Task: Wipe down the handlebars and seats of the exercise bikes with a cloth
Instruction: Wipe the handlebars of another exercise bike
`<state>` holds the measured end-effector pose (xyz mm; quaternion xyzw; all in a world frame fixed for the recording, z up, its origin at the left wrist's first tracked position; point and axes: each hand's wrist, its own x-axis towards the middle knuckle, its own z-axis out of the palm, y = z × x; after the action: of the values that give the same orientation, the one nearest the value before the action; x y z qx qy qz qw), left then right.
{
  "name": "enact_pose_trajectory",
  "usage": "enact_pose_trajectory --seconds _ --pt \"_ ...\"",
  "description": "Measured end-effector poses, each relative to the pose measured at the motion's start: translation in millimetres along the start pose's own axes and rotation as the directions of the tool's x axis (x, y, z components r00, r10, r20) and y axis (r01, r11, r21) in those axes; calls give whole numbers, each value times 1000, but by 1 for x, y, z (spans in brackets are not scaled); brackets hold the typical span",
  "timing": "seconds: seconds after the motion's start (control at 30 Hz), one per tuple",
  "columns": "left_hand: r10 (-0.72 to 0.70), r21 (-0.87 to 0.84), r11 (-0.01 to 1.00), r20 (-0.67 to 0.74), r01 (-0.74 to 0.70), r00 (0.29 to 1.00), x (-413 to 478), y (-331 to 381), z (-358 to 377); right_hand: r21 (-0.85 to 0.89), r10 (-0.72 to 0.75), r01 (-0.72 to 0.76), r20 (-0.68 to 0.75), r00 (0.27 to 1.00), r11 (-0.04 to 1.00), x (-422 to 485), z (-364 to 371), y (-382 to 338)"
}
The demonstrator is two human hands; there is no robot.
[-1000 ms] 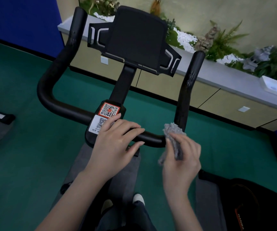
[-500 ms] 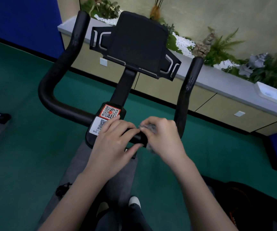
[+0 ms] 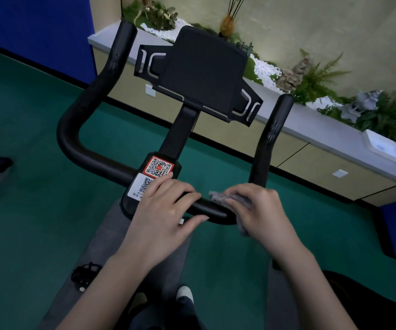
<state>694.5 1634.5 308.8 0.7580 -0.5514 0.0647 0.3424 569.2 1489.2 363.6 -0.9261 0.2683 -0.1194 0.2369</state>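
While your right hand curls over the grey cloth and presses it round the near crossbar of the handlebar, your left hand lies loosely spread over the same bar just beside it, fingers relaxed across the top near the QR stickers and thumb reaching along under the bar towards the cloth, holding nothing. Only a crumpled edge of the cloth shows past your right fingers; the rest is hidden under the palm. That crossbar runs left to right in front of you, so a wipe along it goes sideways, and your left hand blocks the way inward. What matters for the next stroke is the right grip: it rises from the bend just beyond your right knuckles, its long axis pointing away from you and upward, and the cloth hand is plainly the nearer one to it. My judgement is that turning the cloth round the bend and sliding it up that grip is the natural move. Further out, the left grip curves up well apart from both hands, the black tablet holder stands between the two grips, and no seat is in view
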Motion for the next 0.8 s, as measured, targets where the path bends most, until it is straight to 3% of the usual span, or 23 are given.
enact_pose_trajectory --seconds 0.07,0.2,0.43,0.67,0.8 --pt "3 23 1000 12 -4 1000 2 7 0 -68 -58 54 -50 997 996 -5 4 4" --pt "50 19 999 61 -51 997 10 30 9 -9 -86 86 -142 986 996 -13 16 6" --pt "-65 -28 997 92 68 994 11 37 22 -20 -91 90 -385 918 996 -5 9 27" --pt "-112 -106 987 73 119 991 11 36 29 95 -72 167 -622 779 981 -41 46 29" --pt "-124 -109 985 56 130 991 11 37 31 245 125 99 -753 646 964 -24 48 34"
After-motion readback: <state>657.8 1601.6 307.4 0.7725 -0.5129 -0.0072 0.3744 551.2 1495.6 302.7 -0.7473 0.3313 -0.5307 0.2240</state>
